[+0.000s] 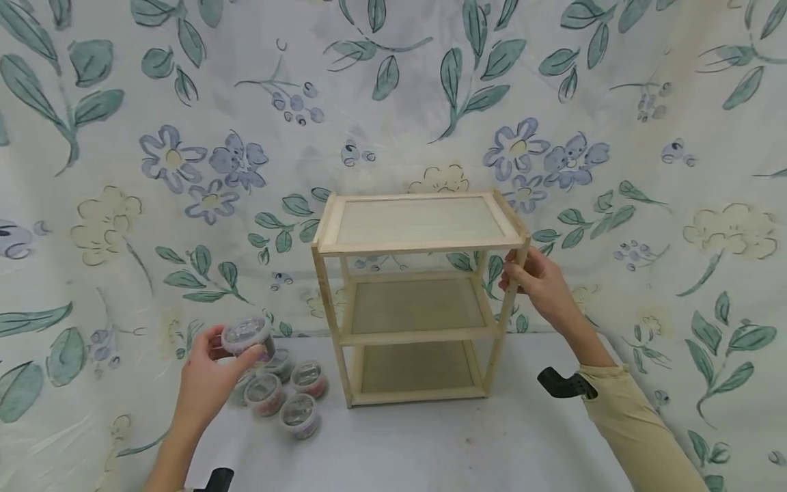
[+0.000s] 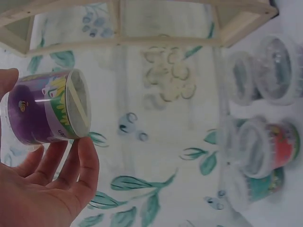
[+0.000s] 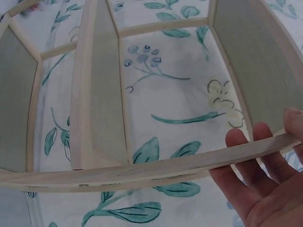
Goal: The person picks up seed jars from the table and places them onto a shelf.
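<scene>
My left hand (image 1: 208, 383) holds a small round plastic tub (image 1: 247, 335) with a clear lid, raised above the group of tubs at the left. In the left wrist view the tub (image 2: 45, 109) shows a purple label with a green and yellow part, and my thumb and fingers curl round it. A three-tier wooden shelf (image 1: 421, 220) stands upright at the centre. Its right upright post (image 1: 507, 311) is gripped near the top by my right hand (image 1: 544, 283). The right wrist view shows the fingers (image 3: 241, 175) of that hand wrapped round the wooden bar.
Several lidded tubs (image 1: 300, 415) cluster on the white table (image 1: 430, 444), left of the shelf. Some have red or green labels. A floral cloth (image 1: 393, 123) hangs behind everything. The shelf's middle board (image 1: 421, 307) and lower board (image 1: 421, 369) bear nothing.
</scene>
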The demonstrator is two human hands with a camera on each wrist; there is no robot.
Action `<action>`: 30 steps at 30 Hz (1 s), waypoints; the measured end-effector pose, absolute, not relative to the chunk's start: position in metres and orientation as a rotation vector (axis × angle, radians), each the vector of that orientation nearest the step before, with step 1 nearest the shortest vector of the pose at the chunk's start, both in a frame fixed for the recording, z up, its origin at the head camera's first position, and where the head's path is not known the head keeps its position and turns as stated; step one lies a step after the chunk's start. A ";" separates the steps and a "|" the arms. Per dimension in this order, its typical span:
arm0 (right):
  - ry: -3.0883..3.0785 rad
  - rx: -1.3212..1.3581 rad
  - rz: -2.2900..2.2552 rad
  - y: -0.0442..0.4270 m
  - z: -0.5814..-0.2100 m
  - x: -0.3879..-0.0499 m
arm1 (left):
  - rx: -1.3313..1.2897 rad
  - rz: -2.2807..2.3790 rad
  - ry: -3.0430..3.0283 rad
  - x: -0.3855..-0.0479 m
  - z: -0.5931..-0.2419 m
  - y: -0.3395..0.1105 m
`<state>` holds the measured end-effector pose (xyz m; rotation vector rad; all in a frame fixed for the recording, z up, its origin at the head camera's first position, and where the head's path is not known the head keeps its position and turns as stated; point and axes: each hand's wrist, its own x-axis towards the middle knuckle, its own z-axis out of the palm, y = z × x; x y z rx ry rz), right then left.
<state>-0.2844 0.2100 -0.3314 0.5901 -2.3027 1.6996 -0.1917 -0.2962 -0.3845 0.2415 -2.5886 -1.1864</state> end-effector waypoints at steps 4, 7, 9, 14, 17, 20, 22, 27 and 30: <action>-2.307 0.599 1.701 0.207 -0.332 -0.287 | 0.158 -1.155 -2.560 -0.198 -0.361 -0.295; -2.309 0.605 1.693 0.207 -0.333 -0.287 | 0.108 -1.139 -2.533 -0.206 -0.339 -0.291; -2.308 0.608 1.678 0.207 -0.333 -0.287 | 0.071 -1.126 -2.512 -0.212 -0.323 -0.286; -2.314 0.596 1.658 0.210 -0.332 -0.287 | -0.022 -1.125 -2.450 -0.227 -0.278 -0.267; -2.315 0.591 1.667 0.210 -0.332 -0.288 | -0.062 -1.115 -2.421 -0.232 -0.250 -0.253; -2.314 0.590 1.683 0.210 -0.333 -0.288 | -0.106 -1.095 -2.403 -0.237 -0.227 -0.236; -2.316 0.591 1.683 0.210 -0.333 -0.287 | -0.155 -1.093 -2.403 -0.241 -0.216 -0.223; -2.323 0.573 1.674 0.211 -0.332 -0.287 | -0.281 -1.148 -2.415 -0.253 -0.196 -0.188; -2.322 0.569 1.675 0.211 -0.332 -0.287 | -0.333 -1.211 -2.417 -0.262 -0.189 -0.167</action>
